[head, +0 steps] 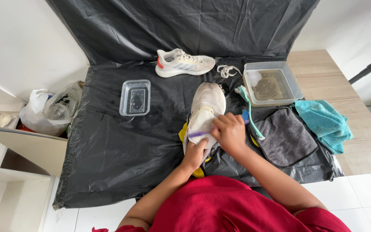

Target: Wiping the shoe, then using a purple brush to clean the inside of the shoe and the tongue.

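Note:
A white sneaker (207,107) lies toe-away on the black plastic sheet (121,146), over a yellow cloth (183,131). My left hand (194,155) grips its heel end from below. My right hand (228,132) is closed on a small purple-bristled brush (199,134) pressed against the shoe's side near the heel. A second white sneaker (184,62) with a red heel patch lies on its side at the back of the sheet. Loose white laces (228,71) rest beside it.
A clear tub of murky water (272,83) stands at the back right, a small clear tray (135,97) at the left. A teal toothbrush (250,109), grey cloth (286,136) and teal towel (325,122) lie right. Plastic bags (50,109) sit left of the sheet.

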